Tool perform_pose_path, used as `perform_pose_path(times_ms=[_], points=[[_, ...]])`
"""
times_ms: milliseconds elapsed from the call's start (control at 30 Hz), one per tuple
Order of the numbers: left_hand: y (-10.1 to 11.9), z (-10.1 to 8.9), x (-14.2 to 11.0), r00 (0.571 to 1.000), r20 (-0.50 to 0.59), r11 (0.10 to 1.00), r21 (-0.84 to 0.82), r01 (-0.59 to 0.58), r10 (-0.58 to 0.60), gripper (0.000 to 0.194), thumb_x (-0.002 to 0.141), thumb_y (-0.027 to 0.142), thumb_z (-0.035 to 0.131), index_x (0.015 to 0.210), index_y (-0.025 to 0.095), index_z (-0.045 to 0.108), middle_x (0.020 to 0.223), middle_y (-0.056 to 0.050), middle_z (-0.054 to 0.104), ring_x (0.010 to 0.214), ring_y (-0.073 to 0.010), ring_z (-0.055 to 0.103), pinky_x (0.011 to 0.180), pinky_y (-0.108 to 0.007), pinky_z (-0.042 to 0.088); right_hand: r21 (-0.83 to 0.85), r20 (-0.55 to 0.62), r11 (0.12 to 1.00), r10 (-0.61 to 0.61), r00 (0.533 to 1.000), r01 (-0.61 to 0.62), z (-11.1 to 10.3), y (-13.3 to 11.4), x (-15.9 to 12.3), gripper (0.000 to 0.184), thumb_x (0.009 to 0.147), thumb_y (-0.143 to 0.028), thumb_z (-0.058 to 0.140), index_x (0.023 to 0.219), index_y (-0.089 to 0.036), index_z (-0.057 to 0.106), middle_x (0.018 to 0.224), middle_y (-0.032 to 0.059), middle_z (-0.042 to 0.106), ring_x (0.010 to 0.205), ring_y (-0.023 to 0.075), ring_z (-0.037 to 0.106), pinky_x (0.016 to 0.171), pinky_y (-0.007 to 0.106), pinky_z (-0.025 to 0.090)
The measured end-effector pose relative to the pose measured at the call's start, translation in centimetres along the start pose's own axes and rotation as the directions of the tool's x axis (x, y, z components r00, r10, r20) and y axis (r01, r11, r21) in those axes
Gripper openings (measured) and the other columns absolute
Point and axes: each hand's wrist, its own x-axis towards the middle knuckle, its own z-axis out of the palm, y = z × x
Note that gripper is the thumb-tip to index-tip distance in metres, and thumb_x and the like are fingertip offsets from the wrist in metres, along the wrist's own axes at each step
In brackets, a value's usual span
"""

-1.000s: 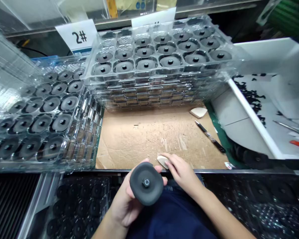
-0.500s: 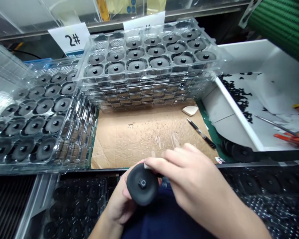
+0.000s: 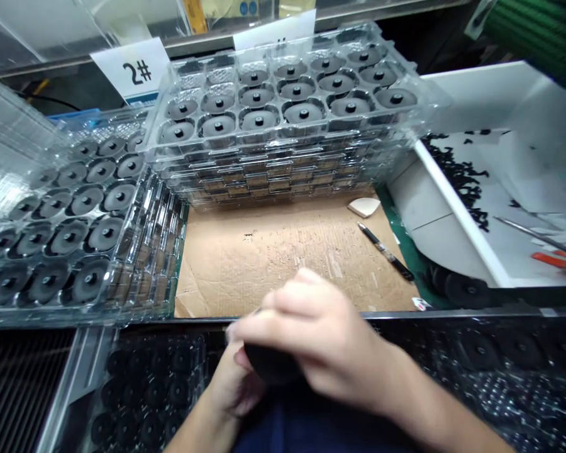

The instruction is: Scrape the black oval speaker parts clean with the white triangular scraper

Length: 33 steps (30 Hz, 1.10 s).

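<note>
A black round disc-like part (image 3: 271, 365) is held low in front of my body by my left hand (image 3: 238, 384), whose fingers wrap round its side. Over the top of the disc lies my right hand (image 3: 306, 333), blurred by motion, fingers bent together and covering most of its face. A small pale piece, perhaps a bit of sponge (image 3: 229, 332), shows at the right fingertips; its shape is mostly hidden. Beyond the hands, a black pen (image 3: 385, 251) and a white wedge-shaped pad (image 3: 364, 207) lie on the cardboard sheet (image 3: 226, 277).
Stacked clear trays of black discs stand at the back (image 3: 283, 141) and at the left (image 3: 122, 251). On the right is a white bin (image 3: 466, 220) with small black pieces and an orange-handled tool (image 3: 559, 259). More trayed discs (image 3: 146, 390) sit below the bench edge.
My right hand has swept left across the disc, taking the pale piece to its far left edge. The disc's face and centre nut, visible before, are now covered. The view has shifted slightly.
</note>
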Motion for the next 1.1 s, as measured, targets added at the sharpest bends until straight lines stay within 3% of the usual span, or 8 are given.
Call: perform_pose_path(times_ms=[200, 367, 500, 600, 733, 833, 1000, 1100], points=[[1.3, -1.4, 0.8, 0.983, 0.176, 0.979, -0.189, 0.075, -0.042, 0.060, 0.053, 0.040, 0.081, 0.110, 0.033, 0.063, 0.126, -0.003, 0.061, 0.100, -0.0235, 0.064, 0.095, -0.033, 0.044, 0.088, -0.083, 0.856, 0.516, 0.852, -0.510, 2.1, 5.3, -4.3, 0.025, 0.089, -0.017, 0.048, 0.106, -0.026, 0.064, 0.095, 0.0008, 0.068, 0.083, 0.0139, 0.061, 0.073, 0.026, 0.043], [1.1, -1.9, 1.3, 0.977, 0.213, 0.975, -0.207, 0.076, -0.031, 0.059, 0.053, 0.041, 0.079, 0.109, 0.030, 0.064, 0.113, -0.002, 0.069, 0.101, -0.0215, 0.064, 0.089, -0.027, 0.047, 0.084, -0.071, 0.804, 0.593, 0.802, -0.588, 5.8, 7.0, -7.4, 0.020, 0.085, -0.021, 0.052, 0.093, -0.022, 0.070, 0.074, 0.0020, 0.069, 0.066, 0.0160, 0.063, 0.060, 0.026, 0.048], [1.1, -1.5, 1.3, 0.972, 0.232, 0.982, -0.168, 0.086, -0.045, 0.058, 0.054, 0.039, 0.080, 0.109, 0.032, 0.063, 0.113, 0.000, 0.068, 0.102, -0.0211, 0.063, 0.090, -0.027, 0.046, 0.100, -0.214, 0.783, 0.619, 0.756, -0.614, 3.5, 3.9, -5.0, 0.024, 0.089, -0.024, 0.049, 0.108, -0.021, 0.064, 0.091, 0.0042, 0.069, 0.069, 0.0139, 0.061, 0.055, 0.023, 0.047], [1.3, -1.1, 1.1, 0.982, 0.183, 0.987, -0.145, 0.066, -0.039, 0.057, 0.055, 0.038, 0.080, 0.109, 0.029, 0.063, 0.112, -0.002, 0.068, 0.105, -0.0215, 0.061, 0.091, -0.028, 0.045, 0.031, -0.376, 0.899, 0.415, 0.828, -0.437, 1.9, 0.0, -1.9, 0.029, 0.089, -0.020, 0.048, 0.116, -0.016, 0.058, 0.099, 0.0065, 0.067, 0.076, 0.0151, 0.061, 0.062, 0.026, 0.047], [1.7, -1.1, 1.2, 0.989, 0.138, 0.987, -0.137, 0.079, -0.060, 0.039, 0.064, 0.031, 0.075, 0.103, 0.030, 0.066, 0.107, 0.000, 0.069, 0.103, -0.0197, 0.061, 0.093, -0.029, 0.044, -0.008, -0.195, 0.986, 0.161, 0.968, -0.165, 2.3, -2.6, -0.2, 0.027, 0.089, -0.010, 0.042, 0.108, -0.007, 0.060, 0.085, 0.0089, 0.068, 0.074, 0.0171, 0.060, 0.071, 0.031, 0.048], [1.8, -1.1, 1.5, 0.992, 0.127, 0.989, -0.144, 0.017, 0.001, 0.048, 0.055, 0.027, 0.081, 0.100, 0.030, 0.067, 0.101, 0.002, 0.070, 0.094, -0.0178, 0.064, 0.087, -0.026, 0.048, 0.049, -0.019, 0.964, 0.261, 0.965, -0.260, 2.7, -2.3, 0.0, 0.023, 0.088, -0.010, 0.043, 0.100, -0.012, 0.063, 0.083, 0.0057, 0.067, 0.070, 0.0154, 0.059, 0.065, 0.027, 0.047], [2.1, -0.4, 1.3, 0.976, 0.210, 0.988, -0.122, 0.091, -0.064, 0.033, 0.060, 0.028, 0.078, 0.092, 0.024, 0.071, 0.086, 0.001, 0.073, 0.089, -0.0142, 0.065, 0.084, -0.020, 0.047, -0.017, -0.238, 0.979, 0.193, 0.952, -0.203, 2.9, -1.7, 0.4, 0.027, 0.089, -0.011, 0.043, 0.111, -0.007, 0.058, 0.087, 0.0098, 0.065, 0.076, 0.0179, 0.058, 0.071, 0.032, 0.045], [2.6, -0.6, 1.2, 0.974, 0.223, 0.984, -0.163, 0.069, -0.031, 0.047, 0.055, 0.030, 0.081, 0.100, 0.029, 0.069, 0.101, 0.001, 0.072, 0.093, -0.0161, 0.065, 0.086, -0.024, 0.048, 0.056, -0.079, 0.989, 0.140, 0.987, -0.136, 1.9, -1.9, -0.9, 0.025, 0.089, -0.009, 0.043, 0.108, -0.012, 0.058, 0.088, 0.0057, 0.066, 0.077, 0.0145, 0.058, 0.072, 0.028, 0.045]])
